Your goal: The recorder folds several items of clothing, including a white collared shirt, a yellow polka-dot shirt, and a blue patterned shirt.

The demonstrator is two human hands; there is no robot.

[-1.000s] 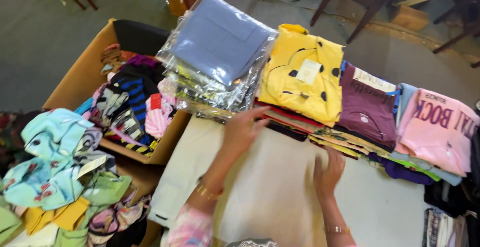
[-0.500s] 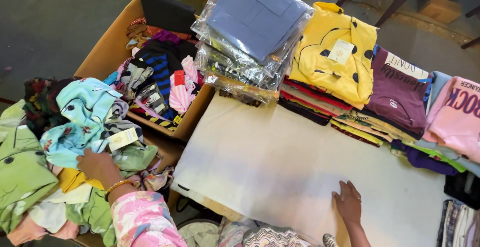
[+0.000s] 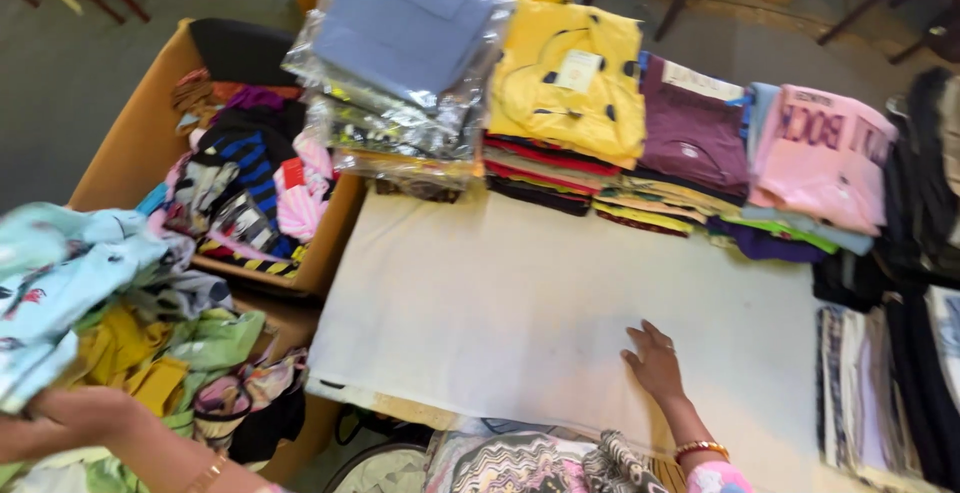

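My left hand [image 3: 85,418] is at the lower left, gripping a light blue patterned garment [image 3: 50,283] lifted from a heap of loose clothes [image 3: 190,353]. My right hand [image 3: 655,358] lies flat, fingers spread, on the white table top [image 3: 500,303], holding nothing. Behind it stand stacks of folded clothes: a yellow top [image 3: 570,73] on one pile, a maroon one [image 3: 690,128], a pink one [image 3: 820,148]. A pile of plastic-wrapped blue garments [image 3: 405,33] stands at the table's far left.
A cardboard box [image 3: 135,143] full of mixed coloured clothes stands left of the table. Dark and striped folded piles [image 3: 900,353] line the right edge. Patterned fabric [image 3: 520,463] hangs at the near edge. Chair legs and grey floor lie beyond.
My left hand left the folded stacks, swung down to the heap at the left and picked up the light blue garment. My right hand stayed flat on the table.
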